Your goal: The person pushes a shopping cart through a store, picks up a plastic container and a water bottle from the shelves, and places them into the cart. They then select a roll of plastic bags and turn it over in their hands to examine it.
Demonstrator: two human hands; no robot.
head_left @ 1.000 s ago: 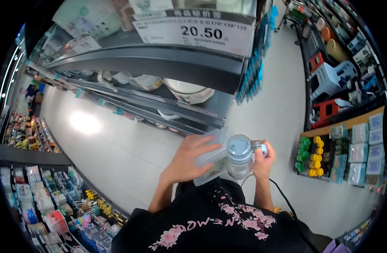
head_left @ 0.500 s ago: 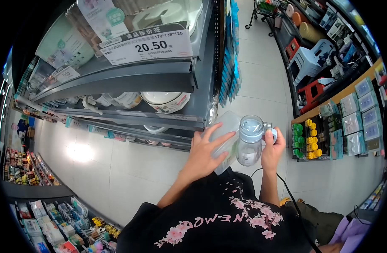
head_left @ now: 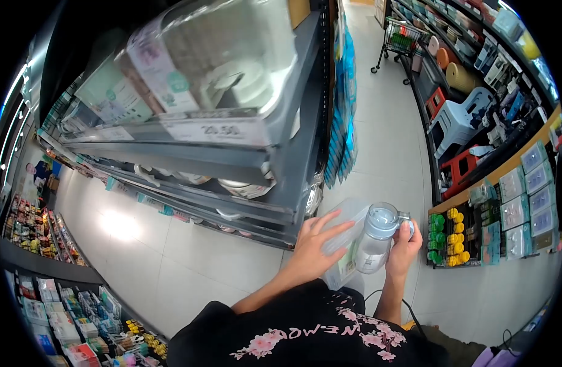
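Observation:
My left hand (head_left: 318,246) lies against a translucent plastic container (head_left: 346,244), its fingers spread over the upper face while the palm side bears on it. A clear glass jug with a pale blue lid (head_left: 379,235) is held upright, slightly tilted, just right of the container. My right hand (head_left: 404,248) is closed around the jug's handle, thumb on top. Jug and container overlap in the view; whether they touch I cannot tell. The underside of the container is hidden.
Close ahead at the left is a grey shelf (head_left: 171,153) with boxed goods and bowls. Blue packages (head_left: 343,104) hang at its end. To the right stand yellow-capped bottles (head_left: 456,238), a light blue stool (head_left: 458,119) and a shopping cart (head_left: 401,38). A person (head_left: 41,173) is far left.
Both hands, the jug and the container appear lower and slightly further right. The jug leans more. The view has shifted, with the shelf also lower in it.

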